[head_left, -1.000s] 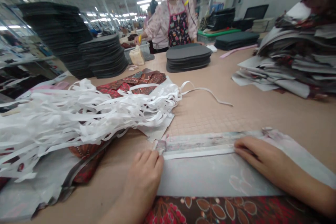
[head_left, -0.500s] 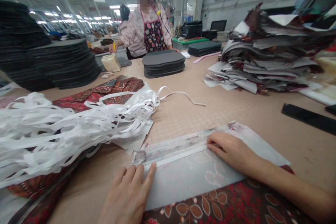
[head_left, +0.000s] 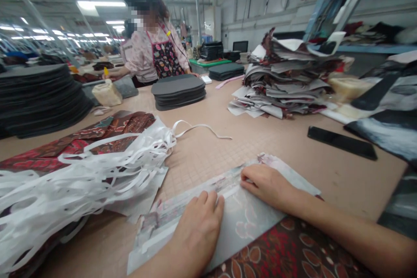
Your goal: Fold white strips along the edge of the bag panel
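A piece of patterned fabric with a pale grey backing [head_left: 260,213] lies on the table, its brown and red flowered side showing at the bottom edge. Along its far side runs a narrow white tape [head_left: 163,234]. My left hand [head_left: 200,226] rests palm down over the tape, fingers lying close together and slightly bent on the cloth. Farther right, my right hand [head_left: 269,184] is closed in a pinch at the tape's right part; the fingertips are partly hidden. To the left lies a tangled heap of white tapes [head_left: 107,182] on more flowered fabric [head_left: 74,134].
A stack of dark grey oval pads [head_left: 178,91] stands ahead, with a taller stack [head_left: 39,100] at left. Grey-backed fabric pieces [head_left: 286,82] are piled at right, near a black phone-like bar [head_left: 342,142]. A co-worker in an apron [head_left: 167,58] stands across the table.
My left hand has slid right along the tape, nearer my right hand. My right hand stays at about the same place on the fabric. The view has turned to the right.
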The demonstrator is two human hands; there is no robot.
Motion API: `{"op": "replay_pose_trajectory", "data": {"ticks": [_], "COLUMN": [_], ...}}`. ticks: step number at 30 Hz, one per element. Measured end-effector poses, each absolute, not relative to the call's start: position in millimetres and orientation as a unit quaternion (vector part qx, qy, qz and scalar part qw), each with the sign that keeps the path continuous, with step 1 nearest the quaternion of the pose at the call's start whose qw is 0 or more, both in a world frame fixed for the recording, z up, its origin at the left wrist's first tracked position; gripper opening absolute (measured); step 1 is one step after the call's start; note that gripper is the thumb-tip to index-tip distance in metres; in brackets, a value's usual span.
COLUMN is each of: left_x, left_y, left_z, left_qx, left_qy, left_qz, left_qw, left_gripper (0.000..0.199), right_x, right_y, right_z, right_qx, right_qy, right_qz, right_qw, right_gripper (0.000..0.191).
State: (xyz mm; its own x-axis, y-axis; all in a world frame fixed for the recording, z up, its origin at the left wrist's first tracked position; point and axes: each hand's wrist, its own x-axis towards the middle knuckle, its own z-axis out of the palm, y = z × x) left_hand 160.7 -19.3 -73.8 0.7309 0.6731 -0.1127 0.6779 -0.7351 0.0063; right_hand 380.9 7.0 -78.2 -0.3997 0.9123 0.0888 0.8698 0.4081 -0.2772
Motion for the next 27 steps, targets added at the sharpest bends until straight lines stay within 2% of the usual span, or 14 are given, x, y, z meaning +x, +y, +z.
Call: {"op": "replay_pose_trajectory", "data": {"ticks": [5,10,15,20,27], "left_x": [158.4,158.6,160.8,163.3,159.1], "left_y": [-21.3,-20.7,-18.3,-18.0,-18.3], "left_z": [-82.5,-81.5,-77.8,-77.9,-82.8], "left_qx": [0.930,0.930,0.926,0.925,0.926], "left_qy": [0.362,0.361,0.366,0.371,0.375], "left_qz": [-0.059,-0.064,-0.079,-0.077,-0.049], "left_qw": [0.020,0.033,0.042,0.027,0.014], "left_gripper": [0.045,0.054,0.056,0.055,0.053], "right_x": [428.3,457.2,458.1,451.5,446.3], "right_y": [14.5,17.0,18.2,15.6,14.1], "right_z": [-73.3,-77.3,-82.4,-80.9,-76.0], "right_qx": [-0.585,-0.621,-0.625,-0.640,-0.642], "right_qy": [-0.767,-0.711,-0.706,-0.705,-0.748], "right_qz": [0.214,0.259,0.240,0.215,0.097], "right_qw": [0.155,0.205,0.230,0.218,0.137], "right_gripper": [0.006,0.009,0.010,0.009,0.012]}}
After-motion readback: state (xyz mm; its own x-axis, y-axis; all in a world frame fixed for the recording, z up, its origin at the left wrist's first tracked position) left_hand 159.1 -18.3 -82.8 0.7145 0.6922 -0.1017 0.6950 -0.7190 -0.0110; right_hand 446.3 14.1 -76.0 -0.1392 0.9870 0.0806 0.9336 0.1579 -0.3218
